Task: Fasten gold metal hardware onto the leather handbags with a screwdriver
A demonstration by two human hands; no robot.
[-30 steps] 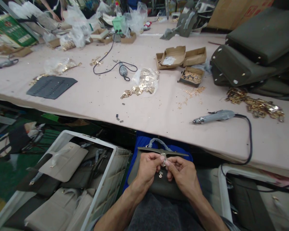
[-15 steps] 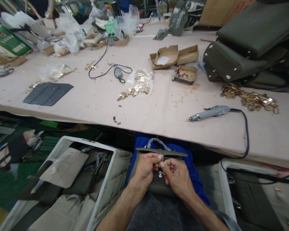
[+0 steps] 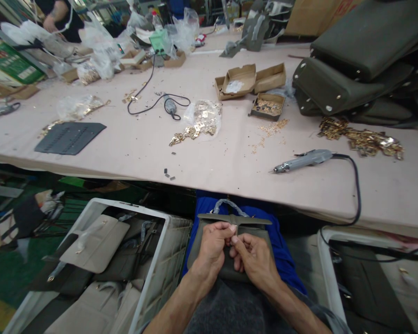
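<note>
1. Olive-green handbag (image 3: 209, 260) lies on the person's lap, directly under both hands, its flap edge just beyond the fingertips.
2. Left hand (image 3: 212, 248) is curled closed, thumb and forefinger pinching something small at the middle of the flap; what it pinches is too small to tell.
3. Right hand (image 3: 252, 257) is curled the same way, fingertips touching those of the left hand at the same spot.
4. Blue cloth (image 3: 282, 250) lies beneath the bag, showing to the right of the right hand.
5. White crate (image 3: 149, 278) of beige and grey bags sits just left of the left hand.
6. Pink work table (image 3: 132, 148) stretches out beyond both hands.
7. Electric screwdriver (image 3: 304, 160) lies on the table, ahead of the right hand and to its right.
8. Gold metal fittings (image 3: 198, 125) lie well ahead of the left hand.
</note>
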